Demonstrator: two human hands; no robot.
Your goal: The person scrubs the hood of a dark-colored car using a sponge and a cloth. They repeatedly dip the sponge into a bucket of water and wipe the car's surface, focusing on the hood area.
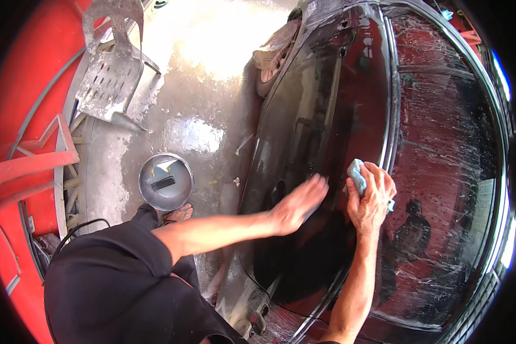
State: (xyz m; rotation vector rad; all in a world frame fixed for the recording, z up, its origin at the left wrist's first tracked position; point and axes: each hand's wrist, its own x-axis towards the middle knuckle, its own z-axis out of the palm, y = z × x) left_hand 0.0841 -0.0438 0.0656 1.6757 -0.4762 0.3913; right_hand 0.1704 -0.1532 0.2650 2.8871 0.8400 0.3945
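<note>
My left hand point(301, 204), blurred, reaches flat over the dark, wet, glossy door panel point(299, 142) of a car. A thin greyish edge shows beneath its palm, but what it belongs to is unclear. Farther right, my right hand point(370, 198) grips a light blue cloth or sponge point(357, 177) by the metal trim strip point(389, 146) under the car window point(447, 180). The window glass has whitish streaks and droplets, with a dark reflection of a figure.
A round bucket point(188, 195) stands by my foot point(181, 213), holding liquid and a dark block point(163, 183). A worn plastic chair point(107, 81) sits at upper left beside red panels point(30, 56). A car wheel point(264, 86) and the wet concrete floor point(198, 101) lie ahead.
</note>
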